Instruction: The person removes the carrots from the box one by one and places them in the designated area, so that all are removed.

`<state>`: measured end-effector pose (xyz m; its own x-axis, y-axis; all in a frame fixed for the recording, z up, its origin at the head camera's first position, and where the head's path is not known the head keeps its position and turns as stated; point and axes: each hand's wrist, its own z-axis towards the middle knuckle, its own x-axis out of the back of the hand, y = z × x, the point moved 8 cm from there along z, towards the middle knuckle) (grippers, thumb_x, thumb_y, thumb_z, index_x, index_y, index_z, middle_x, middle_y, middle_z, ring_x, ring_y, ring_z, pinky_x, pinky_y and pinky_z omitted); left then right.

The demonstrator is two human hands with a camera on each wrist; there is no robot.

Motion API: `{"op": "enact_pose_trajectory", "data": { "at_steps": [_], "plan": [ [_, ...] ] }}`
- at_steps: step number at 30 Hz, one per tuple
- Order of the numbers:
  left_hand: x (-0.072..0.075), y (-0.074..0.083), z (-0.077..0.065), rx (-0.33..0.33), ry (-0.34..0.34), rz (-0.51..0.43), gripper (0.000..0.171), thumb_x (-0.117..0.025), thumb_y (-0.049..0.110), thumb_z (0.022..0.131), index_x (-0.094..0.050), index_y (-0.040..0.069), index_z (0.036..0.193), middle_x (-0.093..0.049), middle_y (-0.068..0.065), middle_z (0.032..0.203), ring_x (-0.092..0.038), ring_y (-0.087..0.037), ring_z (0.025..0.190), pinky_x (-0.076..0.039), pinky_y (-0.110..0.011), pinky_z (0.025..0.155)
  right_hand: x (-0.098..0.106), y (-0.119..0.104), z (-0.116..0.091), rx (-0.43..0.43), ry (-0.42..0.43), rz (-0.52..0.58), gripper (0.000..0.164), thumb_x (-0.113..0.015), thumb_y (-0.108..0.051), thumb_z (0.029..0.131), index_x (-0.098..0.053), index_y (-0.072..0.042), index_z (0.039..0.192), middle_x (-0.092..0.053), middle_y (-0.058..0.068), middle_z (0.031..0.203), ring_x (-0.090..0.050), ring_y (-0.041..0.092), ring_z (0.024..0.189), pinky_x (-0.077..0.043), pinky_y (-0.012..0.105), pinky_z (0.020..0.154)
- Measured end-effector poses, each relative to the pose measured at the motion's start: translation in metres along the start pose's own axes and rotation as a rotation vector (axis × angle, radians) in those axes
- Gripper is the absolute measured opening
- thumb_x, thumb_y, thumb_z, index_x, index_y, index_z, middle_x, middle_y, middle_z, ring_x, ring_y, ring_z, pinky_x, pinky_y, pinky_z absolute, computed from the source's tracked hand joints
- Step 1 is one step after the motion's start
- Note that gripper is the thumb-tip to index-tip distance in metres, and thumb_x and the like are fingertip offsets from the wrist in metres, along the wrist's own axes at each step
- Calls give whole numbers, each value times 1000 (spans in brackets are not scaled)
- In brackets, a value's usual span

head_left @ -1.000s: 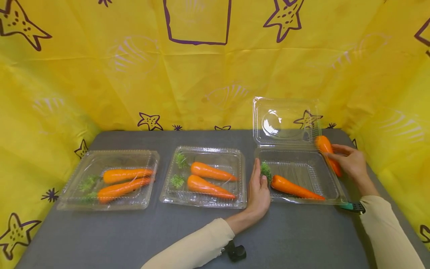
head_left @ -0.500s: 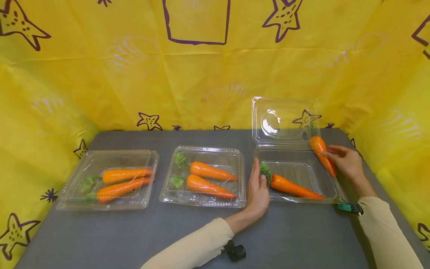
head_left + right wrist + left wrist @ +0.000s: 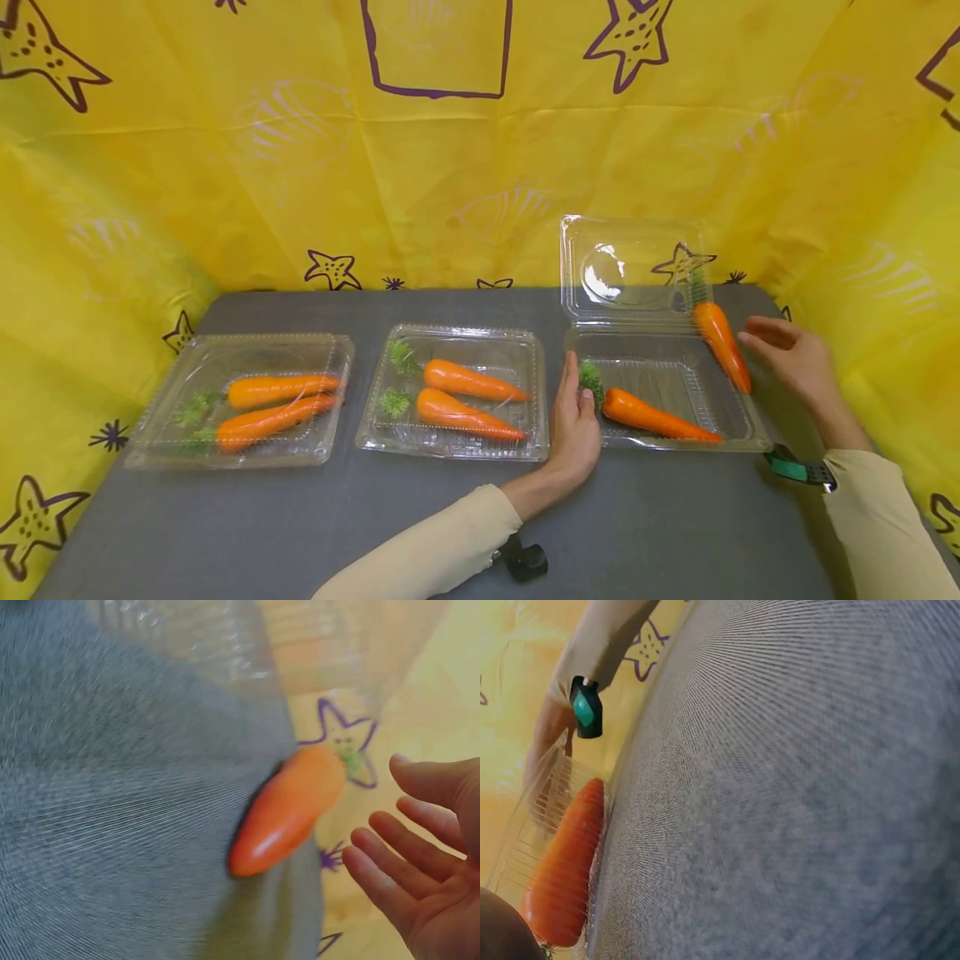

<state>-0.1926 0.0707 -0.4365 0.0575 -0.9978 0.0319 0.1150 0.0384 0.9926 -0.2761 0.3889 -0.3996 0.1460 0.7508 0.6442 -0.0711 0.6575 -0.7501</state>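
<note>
A clear plastic clamshell box (image 3: 660,375) stands at the right of the table, its lid (image 3: 633,267) tipped back. One carrot (image 3: 660,416) with a green top lies in its front part; the left wrist view shows this carrot (image 3: 566,866) through the ribbed wall. Straight fingers of my left hand (image 3: 576,421) rest along the box's left side. Another carrot (image 3: 724,346) lies at the box's right edge; in the right wrist view this carrot (image 3: 289,810) appears on the table, beside the box. To its right, my right hand (image 3: 798,367) is apart from it, fingers loosely spread and holding nothing.
Two closed clamshell boxes stand to the left, the middle box (image 3: 453,450) and the far-left box (image 3: 161,446), each containing two carrots. Yellow cloth (image 3: 435,183) with starfish prints hangs behind and beside the grey table (image 3: 262,533).
The right hand has let go of the carrot at the box's right edge and drawn back to the right. That carrot shifted slightly left. The left hand has stayed in place.
</note>
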Motion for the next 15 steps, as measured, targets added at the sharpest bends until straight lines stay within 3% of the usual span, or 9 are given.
{"op": "enact_pose_trajectory", "data": {
  "at_steps": [15],
  "plan": [
    [0, 1, 0, -7, -2, 7, 57, -40, -3, 100, -25, 3, 154, -21, -6, 161, -20, -20, 147, -15, -41, 120, 3, -61, -22, 125, -22, -23, 43, -70, -19, 92, -61, 5, 127, -57, -35, 100, -54, -24, 83, -46, 2, 68]
  ]
}}
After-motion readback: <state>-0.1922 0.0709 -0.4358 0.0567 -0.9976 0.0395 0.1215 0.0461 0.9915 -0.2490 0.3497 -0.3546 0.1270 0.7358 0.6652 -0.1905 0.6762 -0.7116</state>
